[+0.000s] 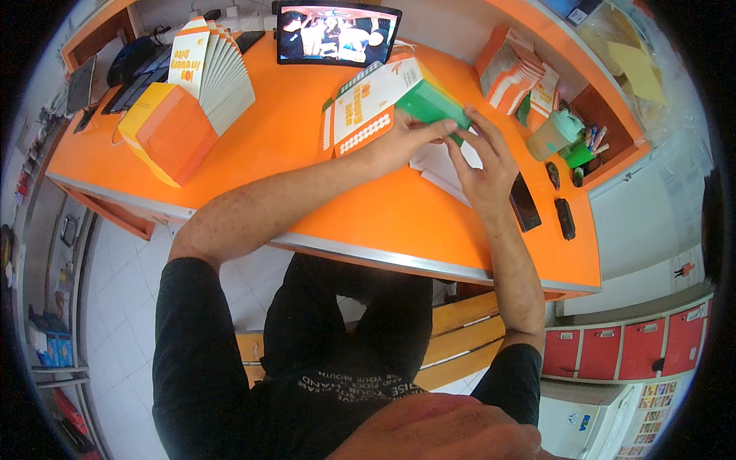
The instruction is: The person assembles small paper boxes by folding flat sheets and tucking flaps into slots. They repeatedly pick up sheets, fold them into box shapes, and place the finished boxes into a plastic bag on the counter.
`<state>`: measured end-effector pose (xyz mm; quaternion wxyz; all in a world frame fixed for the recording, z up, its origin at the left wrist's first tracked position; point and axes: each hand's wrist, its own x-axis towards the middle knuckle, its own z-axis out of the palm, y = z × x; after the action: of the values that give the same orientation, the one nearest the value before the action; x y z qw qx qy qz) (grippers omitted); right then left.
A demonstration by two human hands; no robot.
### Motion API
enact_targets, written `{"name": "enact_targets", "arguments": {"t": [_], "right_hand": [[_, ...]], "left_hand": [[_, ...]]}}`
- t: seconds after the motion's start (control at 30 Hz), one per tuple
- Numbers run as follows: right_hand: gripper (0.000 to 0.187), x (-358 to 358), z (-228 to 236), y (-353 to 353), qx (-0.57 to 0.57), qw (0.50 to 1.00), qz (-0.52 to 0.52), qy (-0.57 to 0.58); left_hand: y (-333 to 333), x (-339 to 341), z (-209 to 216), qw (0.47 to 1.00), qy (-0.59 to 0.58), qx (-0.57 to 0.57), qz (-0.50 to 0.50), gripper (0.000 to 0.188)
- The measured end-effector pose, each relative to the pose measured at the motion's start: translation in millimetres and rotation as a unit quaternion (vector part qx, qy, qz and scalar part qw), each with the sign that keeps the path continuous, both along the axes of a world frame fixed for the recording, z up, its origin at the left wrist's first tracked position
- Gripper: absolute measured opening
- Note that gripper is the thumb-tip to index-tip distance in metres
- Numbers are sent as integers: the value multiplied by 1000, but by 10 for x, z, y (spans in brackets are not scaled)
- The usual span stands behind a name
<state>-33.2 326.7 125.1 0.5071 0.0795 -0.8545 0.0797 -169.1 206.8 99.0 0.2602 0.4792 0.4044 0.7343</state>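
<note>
A white, orange and green paper food box [387, 86] is in both my hands above the desk, its green side toward the right. My left hand [404, 140] is closed on its near edge, fingers partly hidden behind the box. With thumb and fingers my right hand [488, 157] pinches the green end at the right corner. The two hands nearly meet there. White sheets or flat cartons [442, 175] lie on the desk just under my hands; I cannot tell which.
On the orange desk [307, 192], a fanned row of cartons [222, 80] stands behind an orange-yellow box [170, 132] at left. A lit screen [337, 34] stands at the back. At right are stacked cartons [515, 73], a green-lidded cup [553, 132], a pen holder [580, 155] and a black phone [524, 203].
</note>
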Motion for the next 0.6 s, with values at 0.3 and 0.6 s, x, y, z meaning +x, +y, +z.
{"name": "enact_targets", "arguments": {"t": [0.3,0.6], "right_hand": [[12,26,5,-16,-302,944,130,-17],[12,5,-12,35,-335,927,150,-76]], "left_hand": [[11,-21,-25,995,100,17,-19,39],[68,-73,-109,998,26,5,56,38]]}}
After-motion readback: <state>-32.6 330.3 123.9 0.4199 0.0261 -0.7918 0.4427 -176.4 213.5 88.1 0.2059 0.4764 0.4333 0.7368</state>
